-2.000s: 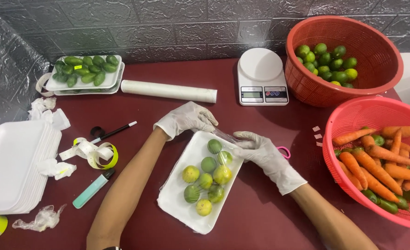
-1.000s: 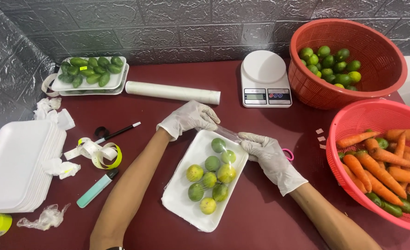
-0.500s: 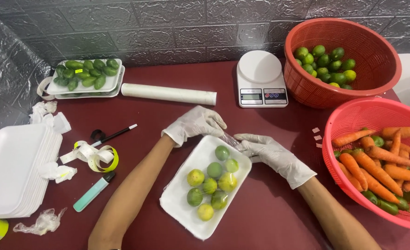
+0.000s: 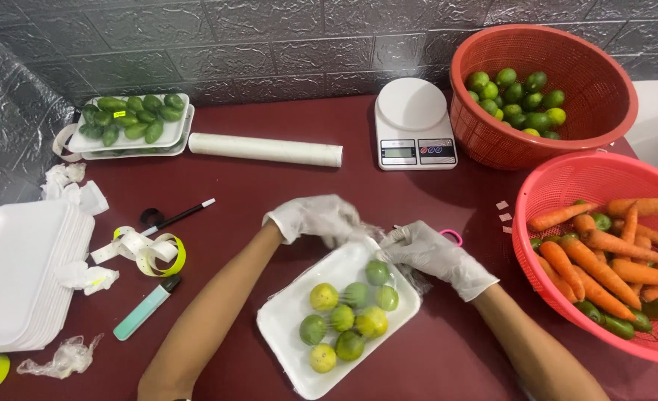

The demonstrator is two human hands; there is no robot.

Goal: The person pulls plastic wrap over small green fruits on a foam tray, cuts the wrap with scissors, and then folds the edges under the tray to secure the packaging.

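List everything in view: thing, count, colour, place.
tray: 1, white, front centre, holds limes
limes: about 9, green-yellow, on tray
film: clear, at tray's far corner
roll: 1, white, back centre
scale: 1, white, back
lime basket: 1, red, back right
carrot basket: 1, red, right
tray stack: white, left
filled tray: 1, white, back left
tape: 1, yellow-white, left
pen: 1, black
lighter: 1, teal
left hand: gloved, at film
right hand: gloved, at film

limes (image 4: pixel 347 315) on tray (image 4: pixel 288 334) in front, scale (image 4: pixel 414 122) behind, carrot basket (image 4: pixel 559 186) right, tray stack (image 4: pixel 17 271) left
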